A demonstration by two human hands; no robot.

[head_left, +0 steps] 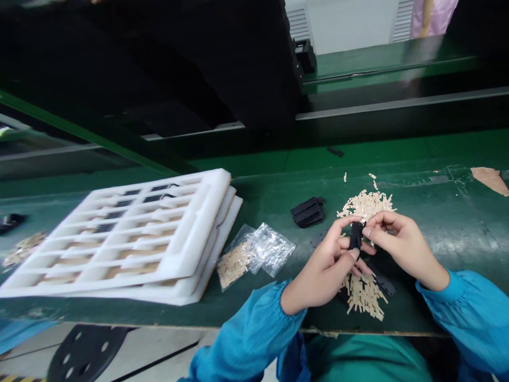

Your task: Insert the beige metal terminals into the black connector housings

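Note:
A small black piece (356,235) is held upright between the thumb and fingers of my left hand (328,265). My right hand (405,244) pinches at the piece's upper right edge; whatever its fingertips hold is too small to make out. Beyond my hands lies a pile of small beige strips (368,203). A second heap of beige strips (365,296) sits below them, near the table's front edge. To the left of my hands is a stack of flat black pieces (307,212).
White foam trays (191,260), stacked at the left, have black parts in some slots. Clear plastic bags (272,248) lie beside a bag of beige strips (234,265). A brown scrap (490,179) is on the green table (449,212) at far right. Dark shelving stands behind.

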